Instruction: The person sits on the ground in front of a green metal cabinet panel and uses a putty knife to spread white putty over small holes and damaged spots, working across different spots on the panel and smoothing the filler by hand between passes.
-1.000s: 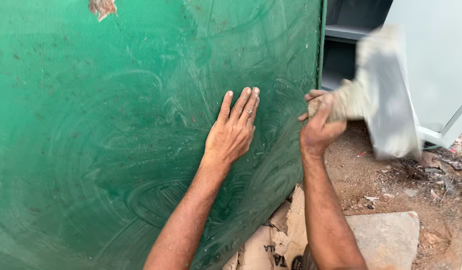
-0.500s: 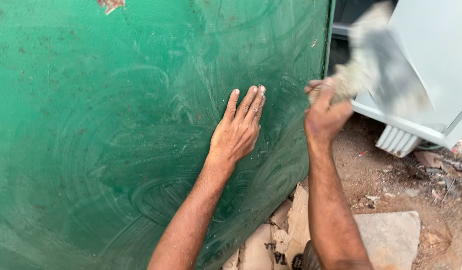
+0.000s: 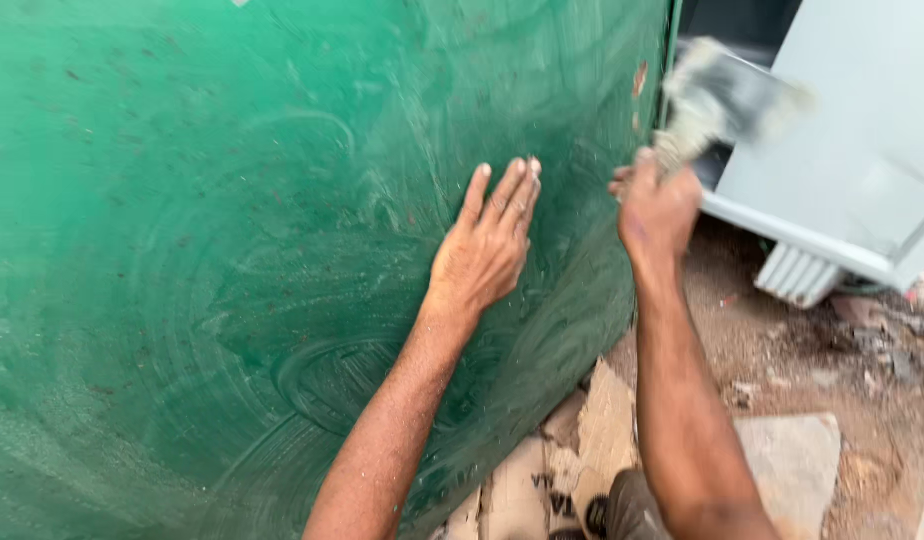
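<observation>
Left hand (image 3: 487,245) pressed flat, fingers spread, on green panel (image 3: 232,250). Right hand (image 3: 657,205) gripped blurred scraper (image 3: 727,95) beside panel's edge. Risked gouging paint or nicking left fingers if swung wide.

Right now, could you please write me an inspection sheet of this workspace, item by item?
Surface: green panel, upright, dull with swirl marks, dark specks and a small rusty chip near its right edge.
Job's things: grey pad or sheet, motion-blurred, so its kind is unclear.
Clutter: torn cardboard pieces and a flat stone slab on the dirt ground.
Grippers: left hand flat on the panel, fingers together; right hand closed on the grey pad beside the panel's right edge.
Cables: nothing seen.
Surroundings: pale grey metal cabinet at upper right, with a ribbed white part below it; reddish dirt with rubble.
</observation>
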